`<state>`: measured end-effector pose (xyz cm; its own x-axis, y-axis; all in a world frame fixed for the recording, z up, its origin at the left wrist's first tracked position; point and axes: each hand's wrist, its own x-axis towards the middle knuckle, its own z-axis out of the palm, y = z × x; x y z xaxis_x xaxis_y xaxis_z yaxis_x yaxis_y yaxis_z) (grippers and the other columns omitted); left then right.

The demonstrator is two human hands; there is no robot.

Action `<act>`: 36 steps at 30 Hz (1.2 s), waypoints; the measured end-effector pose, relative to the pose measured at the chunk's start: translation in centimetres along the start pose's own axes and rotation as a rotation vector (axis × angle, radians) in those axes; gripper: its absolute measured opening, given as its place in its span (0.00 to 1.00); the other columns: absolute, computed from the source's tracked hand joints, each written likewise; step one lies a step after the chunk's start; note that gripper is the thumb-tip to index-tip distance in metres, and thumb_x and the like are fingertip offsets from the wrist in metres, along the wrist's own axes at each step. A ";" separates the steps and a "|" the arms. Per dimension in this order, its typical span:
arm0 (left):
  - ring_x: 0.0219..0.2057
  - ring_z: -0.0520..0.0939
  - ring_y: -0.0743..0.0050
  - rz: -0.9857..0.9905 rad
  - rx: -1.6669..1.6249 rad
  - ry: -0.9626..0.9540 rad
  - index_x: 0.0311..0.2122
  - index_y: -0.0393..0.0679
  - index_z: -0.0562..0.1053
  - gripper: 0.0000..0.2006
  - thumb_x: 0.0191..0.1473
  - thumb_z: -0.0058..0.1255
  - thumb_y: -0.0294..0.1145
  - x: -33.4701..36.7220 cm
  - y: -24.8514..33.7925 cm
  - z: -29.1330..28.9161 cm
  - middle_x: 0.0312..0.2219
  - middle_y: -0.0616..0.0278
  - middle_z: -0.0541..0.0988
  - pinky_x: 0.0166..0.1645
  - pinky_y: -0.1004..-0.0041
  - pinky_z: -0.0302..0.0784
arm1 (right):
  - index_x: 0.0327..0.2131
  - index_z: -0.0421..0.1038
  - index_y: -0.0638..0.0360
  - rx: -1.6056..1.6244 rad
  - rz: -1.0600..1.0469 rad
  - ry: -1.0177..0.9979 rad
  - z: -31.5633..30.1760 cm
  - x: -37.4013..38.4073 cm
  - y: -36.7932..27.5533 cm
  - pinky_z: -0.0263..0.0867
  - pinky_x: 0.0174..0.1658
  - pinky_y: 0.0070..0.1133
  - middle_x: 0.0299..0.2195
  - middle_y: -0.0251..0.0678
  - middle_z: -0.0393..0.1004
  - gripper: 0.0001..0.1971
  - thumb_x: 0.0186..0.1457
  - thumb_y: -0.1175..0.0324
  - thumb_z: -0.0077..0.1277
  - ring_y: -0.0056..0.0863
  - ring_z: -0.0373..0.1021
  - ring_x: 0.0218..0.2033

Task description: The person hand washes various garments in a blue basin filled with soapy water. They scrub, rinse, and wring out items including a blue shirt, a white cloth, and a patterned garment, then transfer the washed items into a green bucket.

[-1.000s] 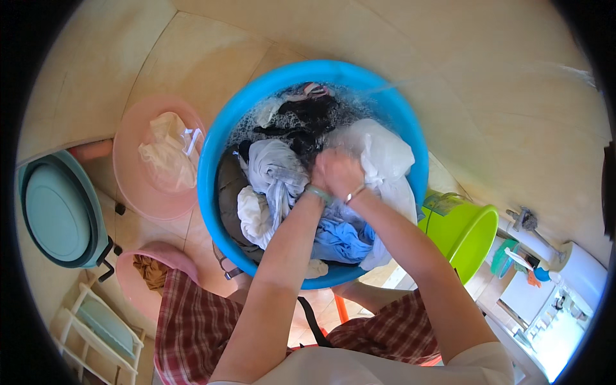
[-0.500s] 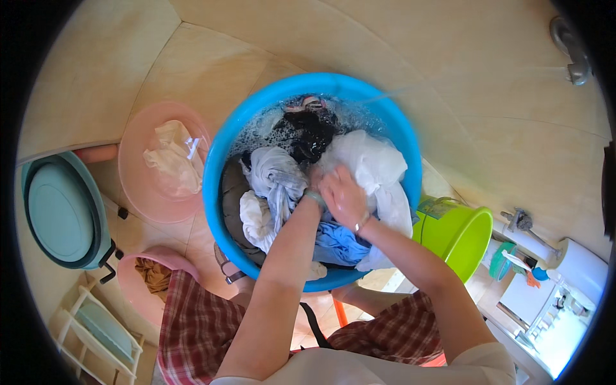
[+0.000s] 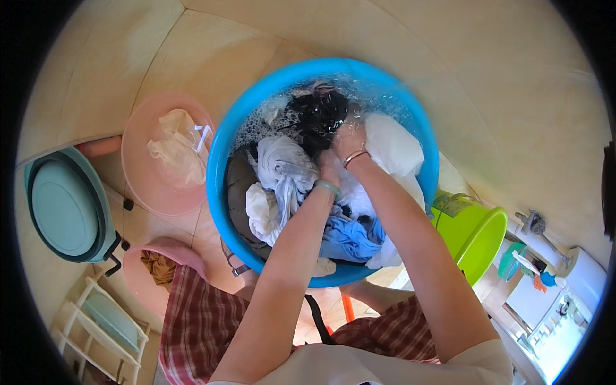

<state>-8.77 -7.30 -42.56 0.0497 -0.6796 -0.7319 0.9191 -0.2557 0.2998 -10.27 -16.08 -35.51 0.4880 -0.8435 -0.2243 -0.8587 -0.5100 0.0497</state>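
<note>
Both my hands reach into a big blue tub [image 3: 428,167] of sudsy water and laundry. My right hand [image 3: 350,138] presses down between a black garment [image 3: 316,119] and a puffed white cloth [image 3: 393,146]; its fingertips are under water. Just nearer, my left hand [image 3: 328,168] dips in beside a twisted pale grey garment [image 3: 282,160], its fingers hidden by water and cloth. Whether either hand grips anything does not show. Closer to me in the tub lie a blue garment [image 3: 354,239], a white bundle [image 3: 262,213] and a dark grey-brown garment [image 3: 239,202].
Left of the tub stand a pink basin [image 3: 138,160] with a cream garment, a second pink basin [image 3: 183,254] with brown cloth, and a folded green basin [image 3: 64,208]. A lime-green bucket [image 3: 471,234] stands at the right. Beige tiled walls close in behind.
My right hand has moved farther away and deeper into the water, apart from my left. My left hand stays low beside it. The white cloth bulges more roundly.
</note>
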 end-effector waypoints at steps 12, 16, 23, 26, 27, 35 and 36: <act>0.46 0.74 0.67 -0.068 0.301 -0.406 0.51 0.45 0.68 0.21 0.61 0.33 0.47 0.2 -1.2 -3.3 0.46 0.62 0.74 0.51 0.66 0.70 | 0.28 0.67 0.61 0.650 0.055 -0.025 -8.6 -12.0 -2.1 0.66 0.30 0.38 0.33 0.47 0.67 0.09 0.53 0.65 0.46 0.46 0.70 0.30; 0.46 0.74 0.67 -0.110 -0.027 -0.220 0.50 0.47 0.69 0.20 0.60 0.36 0.47 -0.3 -0.9 -2.2 0.45 0.64 0.74 0.51 0.67 0.70 | 0.27 0.72 0.60 0.311 0.051 0.104 -4.8 -6.8 -2.7 0.69 0.29 0.36 0.32 0.46 0.71 0.10 0.53 0.64 0.46 0.45 0.72 0.26; 0.45 0.74 0.67 -0.062 -0.092 0.152 0.48 0.48 0.70 0.17 0.60 0.39 0.45 -1.5 -0.3 1.2 0.45 0.64 0.75 0.50 0.67 0.69 | 0.29 0.78 0.55 -0.143 0.105 -0.237 0.7 0.3 0.6 0.69 0.34 0.31 0.29 0.44 0.76 0.08 0.45 0.68 0.50 0.38 0.74 0.33; 0.46 0.73 0.66 -0.063 -0.027 0.068 0.49 0.47 0.70 0.18 0.60 0.38 0.44 -0.6 0.2 -0.5 0.45 0.62 0.74 0.52 0.67 0.68 | 0.30 0.76 0.57 -0.216 -0.088 -0.088 -2.3 -1.3 -1.5 0.67 0.36 0.32 0.33 0.44 0.72 0.07 0.47 0.71 0.48 0.42 0.71 0.39; 0.47 0.73 0.66 -0.060 0.033 -0.004 0.49 0.47 0.69 0.18 0.60 0.38 0.43 -0.3 -0.2 -0.5 0.45 0.62 0.74 0.52 0.67 0.68 | 0.29 0.75 0.57 -0.011 -0.067 0.111 -2.2 -2.3 -0.9 0.67 0.36 0.34 0.33 0.42 0.71 0.07 0.48 0.71 0.47 0.43 0.70 0.37; 0.49 0.71 0.63 0.101 0.605 -0.440 0.51 0.45 0.68 0.18 0.60 0.35 0.41 -0.2 -1.2 -2.4 0.47 0.57 0.72 0.56 0.66 0.64 | 0.26 0.68 0.56 0.649 -0.016 0.024 -8.6 -12.2 -1.9 0.66 0.30 0.35 0.30 0.40 0.68 0.06 0.53 0.67 0.48 0.45 0.69 0.29; 0.49 0.70 0.63 0.113 0.620 -0.444 0.51 0.45 0.67 0.18 0.60 0.35 0.40 -0.2 -1.2 -2.7 0.47 0.56 0.72 0.57 0.66 0.63 | 0.26 0.68 0.56 0.634 0.025 0.007 -8.1 -11.7 -2.3 0.66 0.31 0.35 0.30 0.42 0.67 0.06 0.54 0.66 0.48 0.45 0.69 0.29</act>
<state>-8.85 -4.98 -44.41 -0.1517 -0.9033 -0.4013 0.5239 -0.4177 0.7423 -12.77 -6.44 -25.15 0.4658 -0.8562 -0.2237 -0.7945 -0.2933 -0.5317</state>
